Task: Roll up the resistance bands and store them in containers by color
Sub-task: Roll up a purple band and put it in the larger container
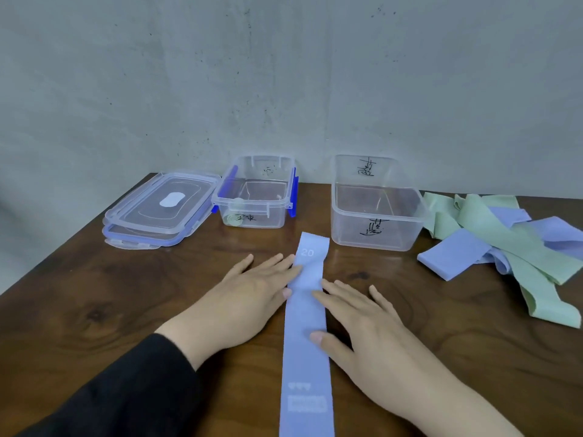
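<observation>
A blue resistance band (305, 351) lies flat and straight on the wooden table (94, 294), running from the near edge toward the containers. My left hand (249, 298) rests palm down on the table with its fingertips on the band's left edge. My right hand (362, 329) lies flat on the other side, thumb and fingertips pressing the band. A small clear container with blue clips (256, 193) holds one rolled green band (232, 219). To its right a larger clear container (375, 205) with handwritten labels stands with nothing in it.
Two clear lids (157, 209) are stacked at the back left. A loose pile of green and blue bands (504, 241) lies at the right edge of the table. A grey wall runs behind the containers.
</observation>
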